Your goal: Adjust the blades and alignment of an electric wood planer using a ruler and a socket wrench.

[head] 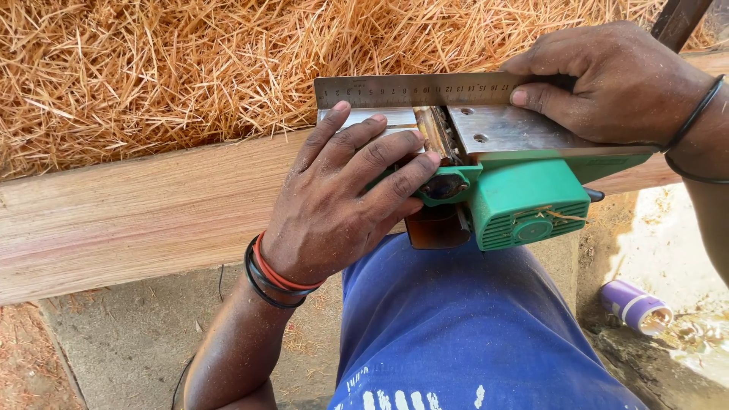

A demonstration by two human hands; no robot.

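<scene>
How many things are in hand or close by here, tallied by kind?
Green electric planer, upturned, steadied by the left hand: 1
Steel ruler, held on edge across the planer's sole by the right hand: 1
Wooden plank: 1
Purple tube on the ground: 1
Total: 4

Electric planer upturned on person's thigh, steel ruler across its sole, wooden plank behind, wood shavings beyond.
</scene>
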